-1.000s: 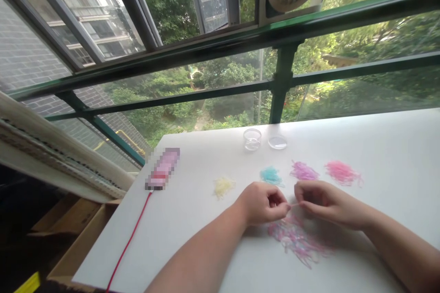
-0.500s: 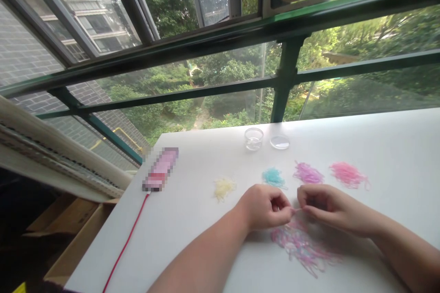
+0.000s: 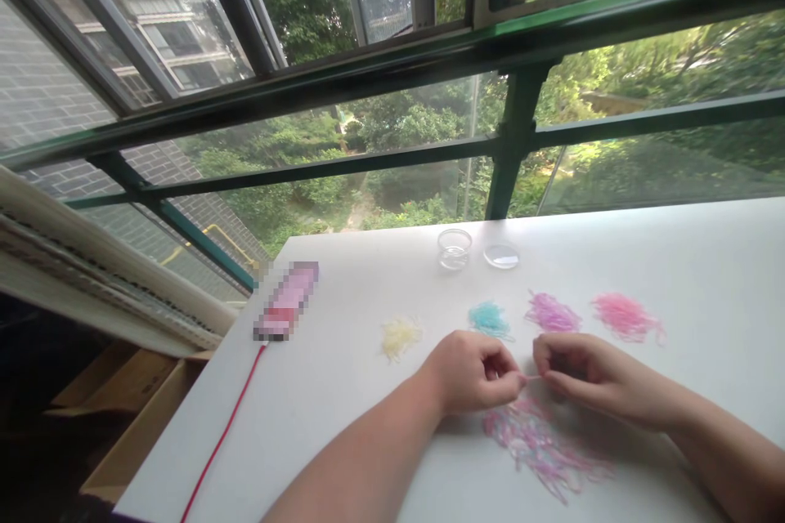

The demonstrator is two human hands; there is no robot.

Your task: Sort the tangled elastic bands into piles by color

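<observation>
My left hand [image 3: 475, 372] and my right hand [image 3: 592, 376] face each other over the white table, each with thumb and fingertips pinched. Between them a thin pink rubber band [image 3: 533, 377] is stretched, its ends hidden in the fingertips. Just below lies a loose heap of mixed pink, purple and bluish rubber bands [image 3: 545, 449], partly under my hands. Beyond my fingers are sorted piles: blue bands [image 3: 489, 319], purple bands [image 3: 553, 312] and pink bands [image 3: 625, 316]. A pile of pale yellow bands [image 3: 400, 337] lies to the left of my left hand.
A clear round container [image 3: 455, 252] stands open near the table's [image 3: 343, 417] far edge, its clear lid [image 3: 501, 256] beside it. At left lies a blurred-out phone [image 3: 288, 302] with a red cable [image 3: 226, 429]. Behind are a window and green railing [image 3: 319, 174].
My hands hold nearly the same place, with the band still between them. The gap between the fingertips looks slightly wider. The view has shifted a little.
</observation>
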